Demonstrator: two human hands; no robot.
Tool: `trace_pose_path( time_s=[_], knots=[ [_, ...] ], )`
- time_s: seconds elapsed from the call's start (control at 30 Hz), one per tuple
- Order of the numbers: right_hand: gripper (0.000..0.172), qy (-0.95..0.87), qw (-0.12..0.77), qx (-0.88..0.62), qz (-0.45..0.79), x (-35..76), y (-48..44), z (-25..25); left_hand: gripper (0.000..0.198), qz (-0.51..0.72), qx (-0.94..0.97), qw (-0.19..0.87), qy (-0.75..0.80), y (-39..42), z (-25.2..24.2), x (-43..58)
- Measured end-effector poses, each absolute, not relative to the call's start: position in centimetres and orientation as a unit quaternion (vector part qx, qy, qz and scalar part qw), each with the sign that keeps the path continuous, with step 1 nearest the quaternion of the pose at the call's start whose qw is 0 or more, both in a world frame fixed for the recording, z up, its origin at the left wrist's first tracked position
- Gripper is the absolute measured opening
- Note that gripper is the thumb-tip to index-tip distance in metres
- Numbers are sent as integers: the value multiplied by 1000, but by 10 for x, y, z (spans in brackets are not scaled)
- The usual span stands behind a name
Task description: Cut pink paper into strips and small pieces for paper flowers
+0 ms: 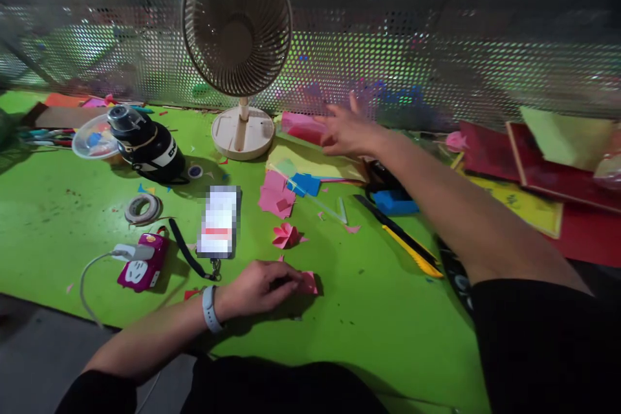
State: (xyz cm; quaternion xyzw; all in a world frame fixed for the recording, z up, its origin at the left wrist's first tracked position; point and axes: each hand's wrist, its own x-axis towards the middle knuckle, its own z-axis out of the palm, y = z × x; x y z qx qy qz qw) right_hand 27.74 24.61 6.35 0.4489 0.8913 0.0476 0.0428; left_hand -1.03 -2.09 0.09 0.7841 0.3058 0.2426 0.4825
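My left hand [262, 286], with a pale watch band on the wrist, rests low on the green table. Its fingers are curled, and the fingertips are closed on the edge of a small pink paper piece [309, 283]. Just beyond it sits a folded pink paper flower [285, 235]. My right hand [350, 132] reaches far across with its fingers spread and nothing visible in them. It is above yellow paper sheets [317, 165] and beside a pink roll-like item [303, 126]. Pink paper squares [276, 197] and blue paper pieces [305, 184] lie nearby.
A round fan [237, 42] stands at the back against perforated metal. Leftward are a black bottle [150, 149], tape roll [142, 207], purple power adapter [145, 262] and phone [219, 220]. A yellow utility knife [412, 251] lies under my right forearm.
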Motion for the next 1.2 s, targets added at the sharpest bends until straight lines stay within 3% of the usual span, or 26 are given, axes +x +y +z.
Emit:
trace_pose_path(
  time_s=[0.2,0.4,0.5,0.63,0.73,0.93,1.07,1.2],
  knots=[
    [14,891,18,453,-18,281,235,97,27,252,784,484,296,-20,4,-10],
    [15,861,-124,484,-91,293,205,119,27,261,795,465,290,-21,4,-11],
    [22,822,-180,530,-108,303,182,126,27,240,861,370,255,-21,1,-12],
    [17,756,-312,566,-97,320,149,120,30,209,945,200,152,-21,-5,-12],
    [19,731,-355,574,-106,330,121,108,31,160,974,124,99,-20,-14,-9],
    [27,726,-390,566,5,341,59,90,63,73,976,69,192,-8,-35,-5],
    [37,734,-400,544,75,347,28,78,60,72,964,49,251,9,-38,-5],
    [37,719,-409,547,125,356,18,65,57,71,965,34,252,19,-36,-7]
  ],
)
